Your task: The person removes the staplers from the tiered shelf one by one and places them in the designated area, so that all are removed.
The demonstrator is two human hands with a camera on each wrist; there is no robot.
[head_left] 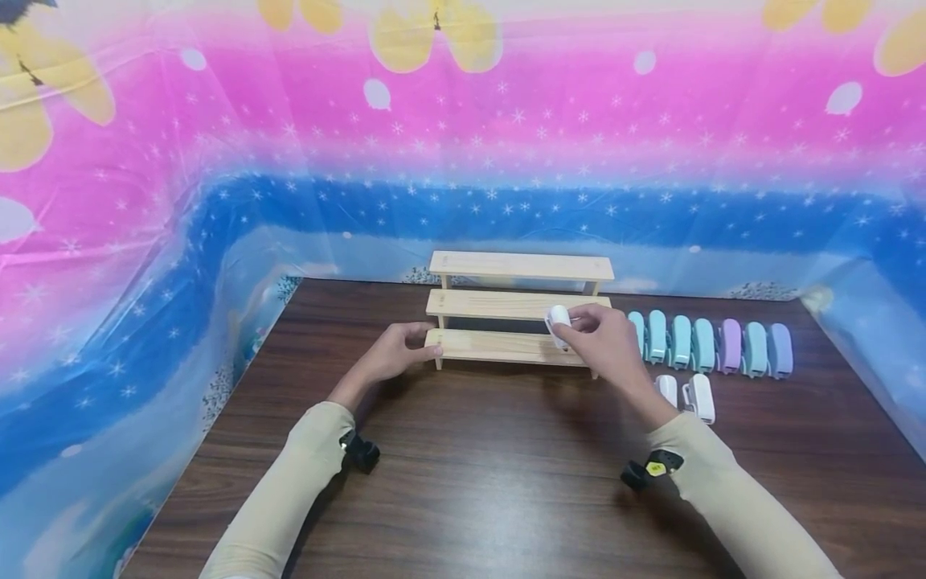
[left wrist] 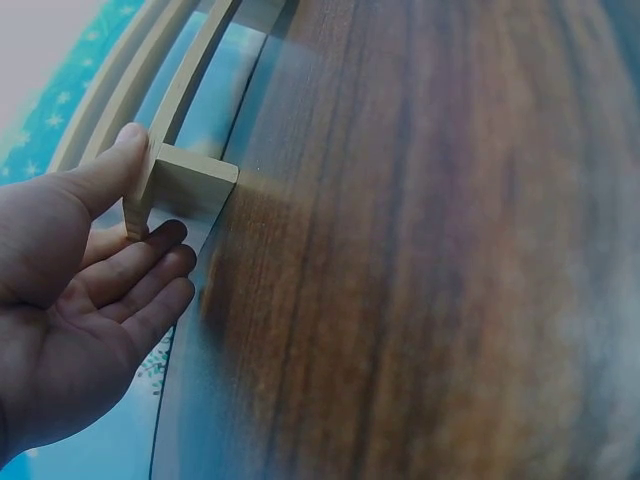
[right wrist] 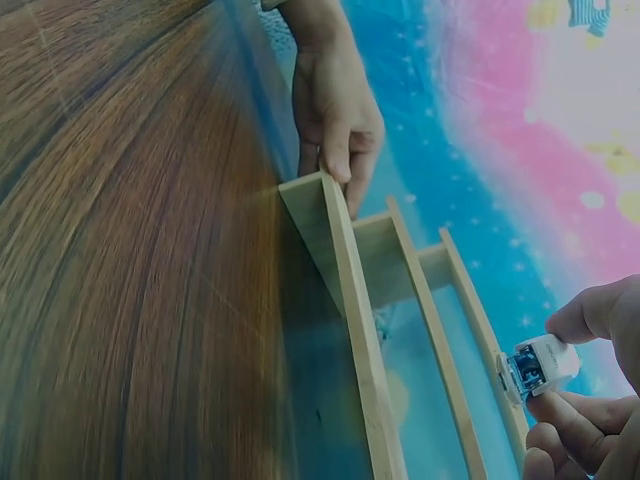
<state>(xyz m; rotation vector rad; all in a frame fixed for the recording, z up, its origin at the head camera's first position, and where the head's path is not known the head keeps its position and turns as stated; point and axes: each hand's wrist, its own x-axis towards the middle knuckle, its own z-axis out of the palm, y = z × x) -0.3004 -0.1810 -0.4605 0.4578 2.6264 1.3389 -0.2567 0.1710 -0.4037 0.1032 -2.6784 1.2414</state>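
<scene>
A three-tier wooden shelf [head_left: 506, 346] stands near the back of the table. At its left end my left hand [head_left: 394, 351] grips the lowest tier, thumb against the board; in the left wrist view the other fingers [left wrist: 150, 275] reach below that end. My right hand [head_left: 608, 338] pinches a small white stapler [head_left: 559, 322] between thumb and fingers, in front of the right part of the middle and lowest tiers. The right wrist view shows one end of that white stapler [right wrist: 540, 367] with a dark blue mechanism inside. Whether it touches a tier I cannot tell.
Right of the shelf, several mint staplers [head_left: 679, 342] stand in a row with a purple one [head_left: 731, 346] and a lavender one [head_left: 780, 351]. Two white staplers [head_left: 700, 398] lie in front, partly behind the right wrist. A patterned cloth [head_left: 506, 217] hangs behind the brown table [head_left: 463, 482].
</scene>
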